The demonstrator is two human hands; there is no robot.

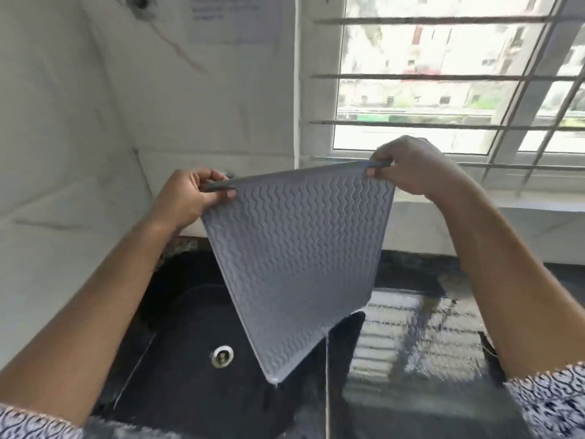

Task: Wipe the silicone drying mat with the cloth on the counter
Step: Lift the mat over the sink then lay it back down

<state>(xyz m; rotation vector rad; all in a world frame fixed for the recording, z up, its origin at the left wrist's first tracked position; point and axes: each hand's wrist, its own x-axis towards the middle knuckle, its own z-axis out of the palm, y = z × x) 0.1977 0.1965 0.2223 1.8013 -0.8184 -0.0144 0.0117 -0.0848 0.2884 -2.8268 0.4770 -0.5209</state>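
My left hand (193,198) and right hand (408,167) pinch the silicone drying mat (297,255) by its top corners above the sink (177,327), draining water, apparently. Next: lay it flat, find the unseen cloth.

Hidden from me: sink (177,312) rim behind the mat (294,258); paper (234,17) on the wall blurred, unreadable; my sleeves (550,397) cut off at the frame edge.
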